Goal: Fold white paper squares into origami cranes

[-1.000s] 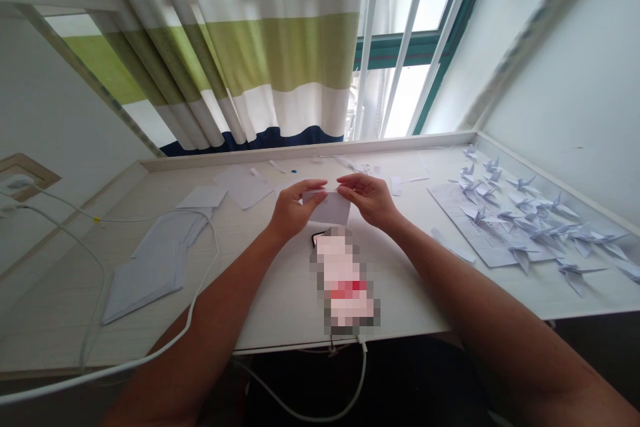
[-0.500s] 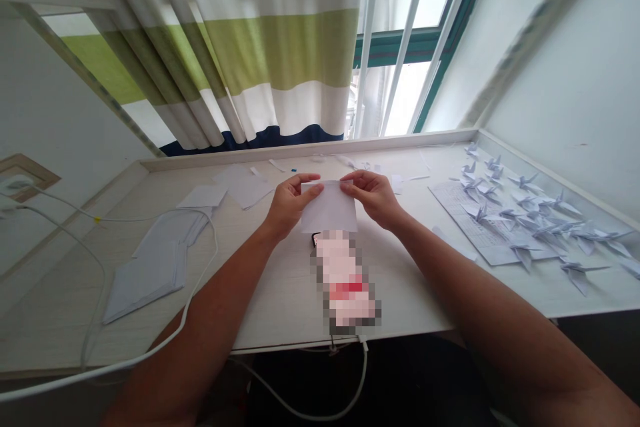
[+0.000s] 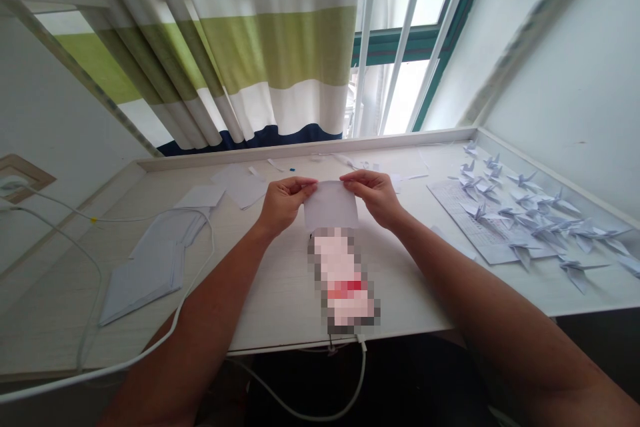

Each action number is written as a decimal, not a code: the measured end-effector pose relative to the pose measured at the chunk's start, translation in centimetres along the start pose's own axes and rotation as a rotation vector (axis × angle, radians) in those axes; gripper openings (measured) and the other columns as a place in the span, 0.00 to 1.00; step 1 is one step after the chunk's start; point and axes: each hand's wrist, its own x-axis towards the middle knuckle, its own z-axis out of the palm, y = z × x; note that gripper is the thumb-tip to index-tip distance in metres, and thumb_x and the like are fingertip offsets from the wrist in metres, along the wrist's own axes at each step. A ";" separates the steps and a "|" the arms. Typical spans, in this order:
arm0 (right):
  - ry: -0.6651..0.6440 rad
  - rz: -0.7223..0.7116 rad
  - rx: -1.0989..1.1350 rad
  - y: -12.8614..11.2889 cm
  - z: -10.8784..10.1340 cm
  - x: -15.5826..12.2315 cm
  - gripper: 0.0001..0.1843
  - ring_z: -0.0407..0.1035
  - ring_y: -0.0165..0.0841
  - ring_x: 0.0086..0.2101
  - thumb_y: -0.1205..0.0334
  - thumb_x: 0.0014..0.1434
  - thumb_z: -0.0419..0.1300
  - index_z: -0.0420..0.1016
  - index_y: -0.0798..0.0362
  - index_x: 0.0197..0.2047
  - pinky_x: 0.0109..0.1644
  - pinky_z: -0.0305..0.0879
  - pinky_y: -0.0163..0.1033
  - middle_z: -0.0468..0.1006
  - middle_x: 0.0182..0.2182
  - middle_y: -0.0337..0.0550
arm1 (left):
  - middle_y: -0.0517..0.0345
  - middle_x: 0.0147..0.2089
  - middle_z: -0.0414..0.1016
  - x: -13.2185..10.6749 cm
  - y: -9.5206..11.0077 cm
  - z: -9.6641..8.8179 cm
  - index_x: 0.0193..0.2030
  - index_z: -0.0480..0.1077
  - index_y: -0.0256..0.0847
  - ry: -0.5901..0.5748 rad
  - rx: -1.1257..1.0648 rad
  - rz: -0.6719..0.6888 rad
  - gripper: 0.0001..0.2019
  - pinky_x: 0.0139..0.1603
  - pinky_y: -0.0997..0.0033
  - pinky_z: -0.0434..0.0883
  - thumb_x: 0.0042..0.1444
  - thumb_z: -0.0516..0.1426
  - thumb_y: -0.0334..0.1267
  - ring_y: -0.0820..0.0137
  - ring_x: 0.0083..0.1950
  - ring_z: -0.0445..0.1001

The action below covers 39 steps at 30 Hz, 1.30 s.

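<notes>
My left hand (image 3: 285,203) and my right hand (image 3: 374,197) pinch the top corners of a white paper sheet (image 3: 331,205), holding it just above the table. The sheet looks flat and rectangular, and its upper edge lies under my fingers. Directly below it lies a cabled phone-like device (image 3: 343,280), its face pixelated so its details are hidden. Its near end meets a white cable (image 3: 362,367) that drops over the table's front edge.
Several paper cranes (image 3: 525,213) crowd the right side, partly on a printed sheet (image 3: 480,220). Stacked white paper (image 3: 145,273) lies at left, with loose sheets (image 3: 240,187) and scraps at the back. A second white cable (image 3: 150,347) crosses the left.
The sheet has gone from a tilted, narrower shape to a flatter, fuller rectangle between my hands. The view has drifted slightly.
</notes>
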 end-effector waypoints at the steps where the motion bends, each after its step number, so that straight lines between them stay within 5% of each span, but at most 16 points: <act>1: 0.008 -0.002 0.004 0.0 0.0 0.0 0.06 0.74 0.33 0.33 0.58 0.51 0.72 0.87 0.48 0.35 0.40 0.72 0.42 0.83 0.31 0.40 | 0.52 0.34 0.85 0.0 0.1 0.0 0.39 0.84 0.39 0.001 0.005 0.006 0.20 0.36 0.68 0.76 0.45 0.74 0.51 0.66 0.35 0.80; 17: -0.009 -0.061 -0.119 0.1 -0.1 -0.2 0.10 0.70 0.33 0.31 0.54 0.54 0.72 0.78 0.50 0.32 0.33 0.67 0.39 0.79 0.30 0.40 | 0.51 0.39 0.86 -0.2 0.7 -0.5 0.39 0.86 0.42 -0.067 0.048 -0.004 0.13 0.43 0.63 0.79 0.48 0.71 0.46 0.63 0.40 0.81; 21: 0.007 0.028 -0.053 -0.1 0.1 -0.2 0.21 0.68 0.30 0.26 0.43 0.54 0.72 0.70 0.49 0.32 0.27 0.63 0.36 0.79 0.28 0.39 | 0.52 0.39 0.87 -0.5 0.8 0.0 0.38 0.86 0.43 -0.065 0.130 0.080 0.09 0.43 0.63 0.78 0.52 0.69 0.42 0.62 0.41 0.82; 26: -0.037 0.116 -0.014 -0.1 -0.1 -0.1 0.21 0.73 0.34 0.28 0.44 0.50 0.76 0.76 0.50 0.35 0.28 0.67 0.38 0.81 0.28 0.40 | 0.51 0.41 0.87 -0.7 0.8 0.4 0.40 0.85 0.42 -0.040 0.165 0.150 0.10 0.46 0.61 0.78 0.54 0.68 0.43 0.60 0.44 0.83; 35: -0.105 -0.031 -0.127 0.4 0.0 -0.2 0.15 0.76 0.35 0.35 0.51 0.53 0.75 0.82 0.52 0.37 0.37 0.75 0.41 0.82 0.34 0.43 | 0.57 0.32 0.82 -0.5 1.3 -0.1 0.47 0.81 0.41 -0.126 -0.018 -0.140 0.20 0.30 0.73 0.70 0.52 0.70 0.49 0.70 0.31 0.76; 39: -0.138 -0.109 -0.156 0.8 -0.1 -0.3 0.13 0.77 0.36 0.38 0.52 0.55 0.74 0.83 0.50 0.39 0.42 0.76 0.43 0.84 0.37 0.43 | 0.55 0.33 0.82 -0.6 1.5 0.2 0.43 0.81 0.38 -0.107 -0.059 -0.210 0.21 0.30 0.73 0.68 0.51 0.70 0.54 0.70 0.30 0.75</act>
